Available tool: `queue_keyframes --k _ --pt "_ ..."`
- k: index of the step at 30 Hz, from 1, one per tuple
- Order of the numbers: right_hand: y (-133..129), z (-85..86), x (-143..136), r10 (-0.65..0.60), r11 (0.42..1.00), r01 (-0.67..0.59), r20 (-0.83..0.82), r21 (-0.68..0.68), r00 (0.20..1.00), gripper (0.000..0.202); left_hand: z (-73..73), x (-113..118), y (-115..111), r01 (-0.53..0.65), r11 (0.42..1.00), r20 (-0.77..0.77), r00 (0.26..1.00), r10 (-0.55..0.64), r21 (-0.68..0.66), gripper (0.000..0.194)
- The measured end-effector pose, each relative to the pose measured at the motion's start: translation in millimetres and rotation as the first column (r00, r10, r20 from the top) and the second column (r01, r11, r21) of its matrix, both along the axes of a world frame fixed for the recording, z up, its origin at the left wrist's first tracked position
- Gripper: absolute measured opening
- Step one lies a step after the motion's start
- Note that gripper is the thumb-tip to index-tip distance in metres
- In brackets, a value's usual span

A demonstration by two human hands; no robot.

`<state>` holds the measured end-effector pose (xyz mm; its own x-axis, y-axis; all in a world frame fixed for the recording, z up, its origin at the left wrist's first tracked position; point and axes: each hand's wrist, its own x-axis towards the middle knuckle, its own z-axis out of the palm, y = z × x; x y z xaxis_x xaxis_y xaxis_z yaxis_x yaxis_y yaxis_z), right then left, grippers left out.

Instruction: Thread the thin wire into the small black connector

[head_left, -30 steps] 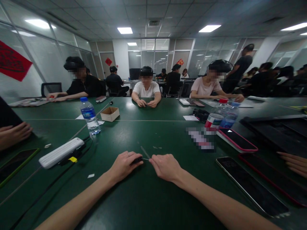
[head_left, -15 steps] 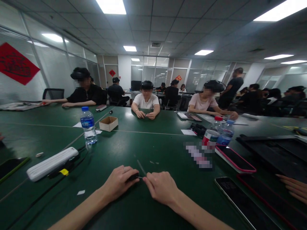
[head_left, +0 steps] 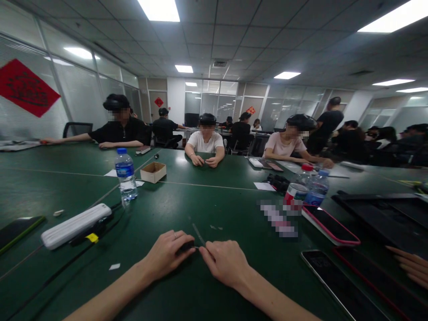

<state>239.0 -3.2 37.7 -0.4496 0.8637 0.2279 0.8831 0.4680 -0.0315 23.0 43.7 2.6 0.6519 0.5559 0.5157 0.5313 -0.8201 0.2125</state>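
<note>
Low over the green table (head_left: 160, 294), my left hand (head_left: 170, 252) has its fingers closed round a small dark object (head_left: 189, 244), mostly hidden by them. My right hand (head_left: 224, 263) is closed in a pinch beside it, thumb pointing left. A short, thin, pale piece (head_left: 197, 248) bridges the narrow gap between the two hands; its kind does not show. Just beyond the right fingers, a thin clear strip (head_left: 198, 233) slants up to the left. I cannot tell whether it is held or lies on the table.
Left stand a water bottle (head_left: 126, 176), a small open box (head_left: 153, 172) and a white power bank-like block (head_left: 76, 226) with a black cable. On the right are phones (head_left: 331, 225), bottles (head_left: 317, 187) and a black tray (head_left: 384, 214). Another person's hand (head_left: 408, 263) rests at the right edge.
My hands stay nearly in place, their fingertips slightly closer, and less of the dark object shows. The whole view has shifted a little.
</note>
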Motion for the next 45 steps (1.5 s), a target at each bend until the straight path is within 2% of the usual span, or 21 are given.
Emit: queue_keyframes --k 5,9,15,19,23,33,45 --pt "0 -0.1 1 0.007 1.000 -0.008 -0.047 -0.019 0.999 0.045 6.8 -1 -3 0.021 0.995 0.023 1.000 -0.019 -0.094 0.025" --pt "1 -3.6 3 0.016 1.000 -0.017 -0.086 -0.005 0.996 0.044 11.4 -2 -2 0.060 0.970 0.120 0.992 -0.033 -0.235 0.025" --pt "4 -7.5 3 0.070 0.992 -0.053 -0.146 0.119 0.987 0.034 17.1 -3 2 0.062 0.910 0.228 0.973 0.037 -0.411 0.026" --pt "5 -9.6 3 0.072 0.993 -0.055 -0.165 0.105 0.984 0.029 18.1 -6 5 0.059 0.882 0.252 0.965 0.069 -0.468 0.028" --pt "7 -10.4 3 0.076 0.997 -0.068 -0.190 0.049 0.979 0.027 14.7 -8 8 0.052 0.864 0.243 0.966 0.083 -0.502 0.031" --pt "7 -7.8 3 0.032 0.995 -0.019 -0.136 0.098 0.990 0.034 16.7 -8 8 0.083 0.849 0.227 0.973 0.045 -0.523 0.029" --pt "6 -7.3 2 0.027 0.998 -0.017 -0.157 0.064 0.987 0.037 18.9 -8 8 0.093 0.851 0.191 0.982 0.009 -0.517 0.030"
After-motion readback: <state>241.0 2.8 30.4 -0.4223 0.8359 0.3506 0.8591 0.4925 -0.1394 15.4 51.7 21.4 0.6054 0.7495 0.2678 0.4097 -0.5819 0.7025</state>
